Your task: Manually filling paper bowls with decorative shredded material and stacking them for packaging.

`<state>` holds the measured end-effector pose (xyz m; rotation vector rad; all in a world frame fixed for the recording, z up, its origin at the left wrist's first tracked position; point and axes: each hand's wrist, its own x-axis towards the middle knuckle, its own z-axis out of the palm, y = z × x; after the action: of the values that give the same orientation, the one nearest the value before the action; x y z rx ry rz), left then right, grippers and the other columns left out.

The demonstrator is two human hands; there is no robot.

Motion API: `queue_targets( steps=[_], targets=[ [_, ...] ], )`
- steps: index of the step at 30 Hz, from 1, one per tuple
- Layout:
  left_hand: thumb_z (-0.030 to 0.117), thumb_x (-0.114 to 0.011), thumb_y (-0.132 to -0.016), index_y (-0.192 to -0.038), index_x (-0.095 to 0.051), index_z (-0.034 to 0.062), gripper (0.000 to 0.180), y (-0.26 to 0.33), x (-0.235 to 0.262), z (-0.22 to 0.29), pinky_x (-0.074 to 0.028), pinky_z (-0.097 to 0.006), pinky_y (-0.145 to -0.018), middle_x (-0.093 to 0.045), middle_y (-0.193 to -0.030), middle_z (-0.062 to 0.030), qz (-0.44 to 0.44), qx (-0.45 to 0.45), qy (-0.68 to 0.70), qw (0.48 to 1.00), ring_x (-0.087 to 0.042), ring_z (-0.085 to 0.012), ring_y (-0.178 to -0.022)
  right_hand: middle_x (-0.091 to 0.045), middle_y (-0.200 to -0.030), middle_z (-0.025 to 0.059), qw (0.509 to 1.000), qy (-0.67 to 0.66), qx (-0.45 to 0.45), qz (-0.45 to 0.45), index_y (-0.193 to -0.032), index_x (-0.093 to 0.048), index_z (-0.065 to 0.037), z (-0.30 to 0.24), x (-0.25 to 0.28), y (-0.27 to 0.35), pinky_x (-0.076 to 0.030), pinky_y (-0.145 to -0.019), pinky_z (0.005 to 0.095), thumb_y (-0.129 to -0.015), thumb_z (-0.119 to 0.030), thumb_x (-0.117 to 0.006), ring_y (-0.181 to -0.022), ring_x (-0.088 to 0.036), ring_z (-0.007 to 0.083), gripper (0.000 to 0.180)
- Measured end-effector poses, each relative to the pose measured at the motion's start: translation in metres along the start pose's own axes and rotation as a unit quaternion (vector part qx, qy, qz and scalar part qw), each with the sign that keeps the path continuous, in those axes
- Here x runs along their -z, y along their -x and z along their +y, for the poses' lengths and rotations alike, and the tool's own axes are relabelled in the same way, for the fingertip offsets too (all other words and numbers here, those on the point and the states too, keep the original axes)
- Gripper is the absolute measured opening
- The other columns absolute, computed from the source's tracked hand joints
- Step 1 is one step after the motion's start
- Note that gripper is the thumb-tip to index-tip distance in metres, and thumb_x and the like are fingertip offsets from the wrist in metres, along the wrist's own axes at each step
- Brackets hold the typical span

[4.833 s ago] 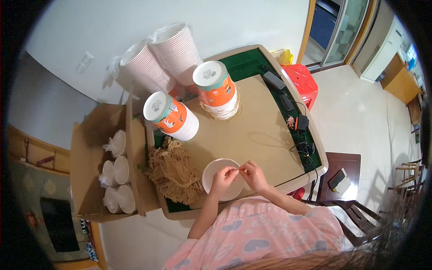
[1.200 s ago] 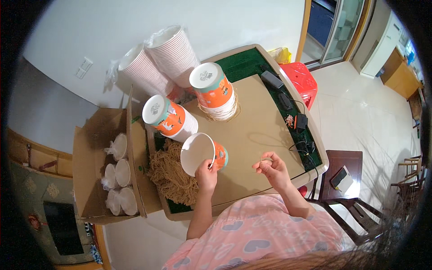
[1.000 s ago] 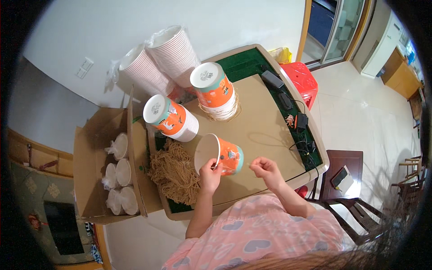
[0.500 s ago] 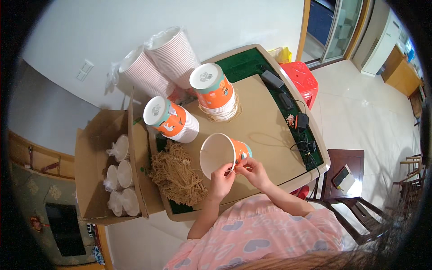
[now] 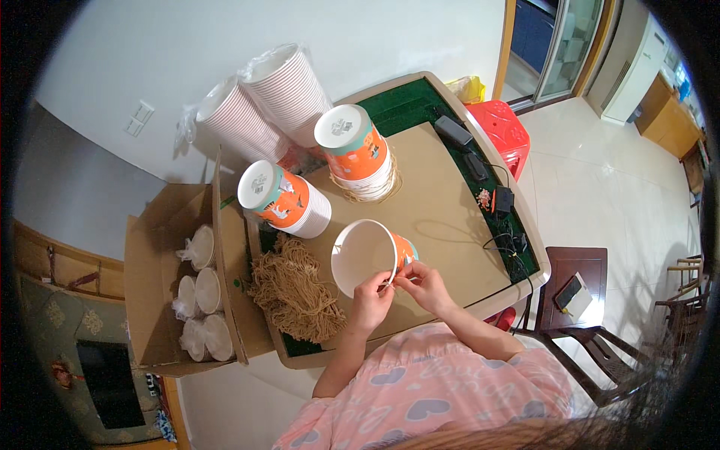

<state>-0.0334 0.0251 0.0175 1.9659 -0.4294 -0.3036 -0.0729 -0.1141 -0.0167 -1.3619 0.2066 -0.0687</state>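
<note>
A white paper bucket point(image 5: 360, 259) with an orange and teal printed outside lies tipped on its side on the table, its mouth toward the left. My left hand point(image 5: 371, 304) is closed on the bucket's near rim, thumb and fingers pinched there. Right beside it, my right hand point(image 5: 425, 289) pinches at the outside of the same rim; what sits between its fingertips is too small to make out. Left of my left hand lies a heap of tan cords point(image 5: 296, 292). Farther back stand two upside-down bucket stacks, a shorter stack point(image 5: 285, 199) and a taller stack point(image 5: 356, 154) with cord loops around its bottom rims.
Plastic-wrapped bucket stacks point(image 5: 289, 94) lean by the wall. An open cardboard box point(image 5: 169, 285) with bagged white buckets stands at the left. Black adapters and cables point(image 5: 504, 201) line the table's right edge, with a red stool point(image 5: 501, 135) beyond and a dark wooden chair point(image 5: 574, 289) nearer.
The bucket has turned slightly in my hands and its printed side shows less. Both hands stay pinched at its rim, almost in the same place.
</note>
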Motion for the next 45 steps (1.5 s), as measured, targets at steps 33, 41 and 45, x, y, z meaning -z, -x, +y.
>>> queue_targets(
  steps=[33,41,45],
  targets=[
    [0.008,-0.061,-0.076,-0.082,-0.062,0.0021,0.008,-0.015,-0.024,-0.076,-0.049,-0.030,-0.059,-0.063,-0.069,-0.0115,-0.031,-0.018,-0.032,0.999,-0.062,-0.0203,-0.063,-0.063,-0.085,0.0061,0.985,0.161,-0.054,0.030,-0.092,-0.063,-0.002,0.056,0.043,-0.004,-0.048,-0.067,0.0249,-0.082,-0.016,-0.062,-0.073,-0.058,0.0129,0.017],
    [0.008,-0.063,-0.077,-0.086,-0.063,-0.0003,0.012,-0.015,-0.024,-0.078,-0.050,-0.027,-0.062,-0.064,-0.073,-0.0083,0.003,-0.011,0.047,0.999,-0.063,-0.0142,-0.068,-0.061,-0.081,0.0055,0.924,0.370,0.092,-0.038,-0.080,-0.062,-0.002,0.042,0.022,-0.018,-0.044,-0.055,0.0260,-0.078,-0.011,-0.066,-0.064,-0.054,0.0115,0.010],
    [0.008,-0.065,-0.077,-0.084,-0.063,-0.0021,0.013,-0.016,-0.034,-0.081,-0.049,-0.024,-0.060,-0.064,-0.071,-0.0059,0.003,0.016,0.094,0.995,-0.060,-0.0097,-0.066,-0.059,-0.073,0.0018,0.975,0.220,0.030,-0.018,-0.079,-0.061,-0.001,0.037,0.017,-0.019,-0.040,-0.053,0.0229,-0.080,-0.010,-0.063,-0.062,-0.051,0.0080,0.009]
  ],
)
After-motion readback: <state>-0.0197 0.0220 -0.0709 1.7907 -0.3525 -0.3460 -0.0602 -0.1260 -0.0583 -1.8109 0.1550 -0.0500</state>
